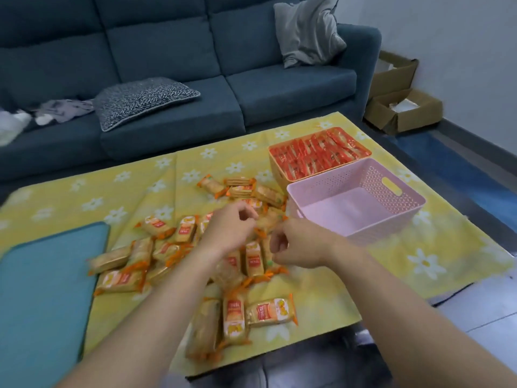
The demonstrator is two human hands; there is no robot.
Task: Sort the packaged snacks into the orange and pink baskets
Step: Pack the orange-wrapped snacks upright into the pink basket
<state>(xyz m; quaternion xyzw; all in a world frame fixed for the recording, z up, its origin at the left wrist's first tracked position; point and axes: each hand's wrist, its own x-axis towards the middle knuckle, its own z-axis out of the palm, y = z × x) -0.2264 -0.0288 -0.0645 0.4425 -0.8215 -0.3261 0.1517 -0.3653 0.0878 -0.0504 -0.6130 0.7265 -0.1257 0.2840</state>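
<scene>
Under your left hand (232, 224) and right hand (291, 245), both curled, hold unclear, yellow snack packets (253, 259) may slip if pinched loosely.

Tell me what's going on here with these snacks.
A person is sorting packaged snacks on a yellow flowered cloth. The orange basket is packed with red packets; the pink basket beside it holds nothing yet. The left hand and right hand are over the pile of yellow packets, fingers curled; blur hides whether either grips one.
</scene>
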